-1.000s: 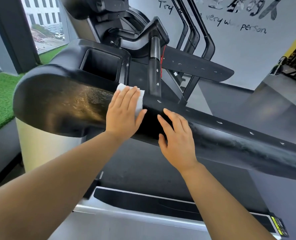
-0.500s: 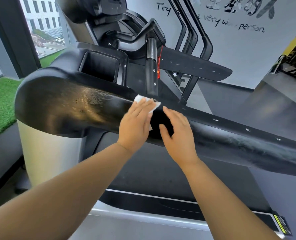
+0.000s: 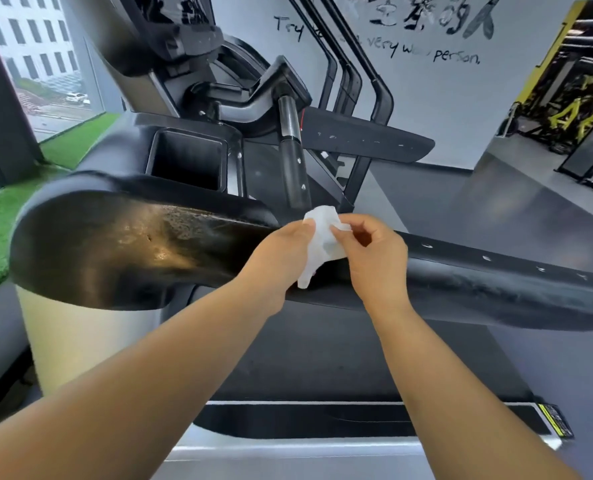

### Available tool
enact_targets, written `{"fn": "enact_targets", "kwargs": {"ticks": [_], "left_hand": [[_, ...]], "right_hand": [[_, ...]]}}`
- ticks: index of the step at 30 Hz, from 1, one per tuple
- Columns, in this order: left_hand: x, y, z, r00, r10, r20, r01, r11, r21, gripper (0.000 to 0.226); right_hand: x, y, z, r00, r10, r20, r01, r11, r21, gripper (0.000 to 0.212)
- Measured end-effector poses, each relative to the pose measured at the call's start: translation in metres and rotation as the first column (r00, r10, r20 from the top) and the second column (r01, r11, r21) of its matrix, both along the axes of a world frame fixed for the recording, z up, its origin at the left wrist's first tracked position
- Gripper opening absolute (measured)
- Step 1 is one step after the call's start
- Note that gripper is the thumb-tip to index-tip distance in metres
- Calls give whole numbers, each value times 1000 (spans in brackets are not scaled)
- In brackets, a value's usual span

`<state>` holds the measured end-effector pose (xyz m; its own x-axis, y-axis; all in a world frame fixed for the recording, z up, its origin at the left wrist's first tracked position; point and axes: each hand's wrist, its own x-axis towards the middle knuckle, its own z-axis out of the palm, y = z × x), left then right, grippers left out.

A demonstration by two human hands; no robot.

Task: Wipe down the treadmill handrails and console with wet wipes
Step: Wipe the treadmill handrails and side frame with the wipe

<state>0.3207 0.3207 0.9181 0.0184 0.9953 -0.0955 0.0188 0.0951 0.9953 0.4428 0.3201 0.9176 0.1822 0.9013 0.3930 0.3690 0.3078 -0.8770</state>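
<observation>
Hands: our left hand (image 3: pixel 288 249) and right hand (image 3: pixel 378 254) both pinch the wipe (image 3: pixel 322 242).
Risk: bunched, it may smear the rail (image 3: pixel 478 282) unevenly.

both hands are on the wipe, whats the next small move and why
Probably spread the wet wipe flat and press it onto the handrail just right of the hands. It is bunched up, pinched between the left hand and right hand; the rail's left end shines wet, while the stretch to the right looks dull.

upright post (image 3: pixel 296 171) blocks behind | handrail (image 3: pixel 495 282) bare rightward
</observation>
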Motion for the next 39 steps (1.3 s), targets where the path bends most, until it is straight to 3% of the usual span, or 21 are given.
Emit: {"fn": "enact_targets", "kwargs": {"ticks": [3, 5, 7, 9, 10, 12, 13, 15, 17, 19, 21, 25, 28, 32, 34, 39], "left_hand": [[-4, -3, 14, 993, -29, 116, 26, 999, 30, 42], [-6, -4, 19, 954, -127, 271, 135, 991, -14, 48], [-12, -4, 26, 893, -258, 368, 273, 962, 11, 60], [-19, 6, 29, 906, -371, 204, 371, 928, 41, 65], [-24, 13, 29, 923, -385, -4, 385, 921, 64, 59], [-38, 33, 24, 862, -172, -476, 297, 934, 199, 46], [-46, 37, 19, 797, -5, -604, 273, 895, 353, 41], [-68, 32, 7, 636, 235, -736, 354, 758, 548, 36], [-86, 32, -7, 497, 346, -796, 413, 712, 567, 38], [-90, 37, -19, 432, 395, -811, 453, 682, 574, 38], [-89, 40, -24, 425, 409, -808, 460, 671, 581, 40], [-88, 40, -33, 415, 457, -786, 465, 636, 616, 42], [-89, 40, -37, 413, 473, -778, 474, 618, 627, 42], [-91, 40, -39, 432, 459, -776, 467, 623, 628, 46], [-91, 40, -38, 451, 433, -780, 464, 633, 619, 47], [-94, 38, -36, 467, 397, -790, 459, 655, 600, 48]], "right_hand": [[-17, -10, 3, 994, 106, -5, -106, 994, 17, 23], [-26, -15, 3, 978, 186, -96, -188, 982, -6, 12], [-31, -15, 5, 976, 154, -153, -157, 988, -5, 13], [-31, -10, 8, 967, 96, -234, -107, 994, -34, 11], [-30, -6, 9, 959, 59, -276, -80, 995, -64, 13], [-23, 6, 7, 932, -27, -361, -10, 995, -99, 21], [-20, 12, 6, 926, -62, -372, 28, 995, -97, 26], [-16, 21, 0, 966, -129, -224, 119, 991, -58, 32], [-15, 23, -8, 974, -205, 92, 203, 979, 27, 29], [-12, 23, -18, 883, -286, 371, 243, 957, 159, 27], [-8, 21, -27, 791, -324, 518, 234, 944, 233, 25], [-7, 21, -25, 715, -324, 619, 209, 945, 253, 33], [-3, 24, -17, 665, -281, 692, 127, 956, 266, 17], [-8, 27, 0, 762, -323, 561, 219, 944, 247, 22], [-28, 34, 2, 761, -374, 530, 214, 916, 339, 16], [-58, 48, -11, 555, -296, 778, 42, 943, 330, 19]]}}
